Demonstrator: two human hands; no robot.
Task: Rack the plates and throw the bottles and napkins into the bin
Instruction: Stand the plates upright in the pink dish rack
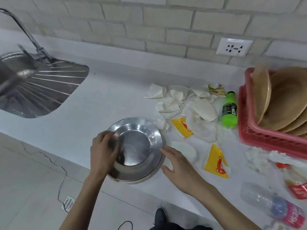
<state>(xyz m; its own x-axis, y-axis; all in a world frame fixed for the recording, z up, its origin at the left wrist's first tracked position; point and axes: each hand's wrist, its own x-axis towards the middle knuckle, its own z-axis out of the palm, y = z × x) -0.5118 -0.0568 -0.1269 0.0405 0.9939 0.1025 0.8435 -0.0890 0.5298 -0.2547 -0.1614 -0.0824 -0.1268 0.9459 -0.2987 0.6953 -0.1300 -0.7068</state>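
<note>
A steel plate (137, 146) lies near the front edge of the white counter (103, 103). My left hand (103, 151) grips its left rim, thumb over the edge. My right hand (179, 165) is open, fingertips at the plate's right rim. Several tan plates (285, 100) stand in a pink rack (259, 135) at the right. A green bottle (229, 110) lies beside the rack. Crumpled napkins (186, 100) and yellow paper cups (216, 161) are scattered between. A clear plastic bottle (274, 206) with a pink label lies at the lower right.
A steel sink (33, 90) with a tap (21, 29) fills the left. A wall socket (234, 47) sits above the rack. A second clear bottle with a red label (295, 183) lies near the counter's right front. Floor tiles, a drain and a cable are below.
</note>
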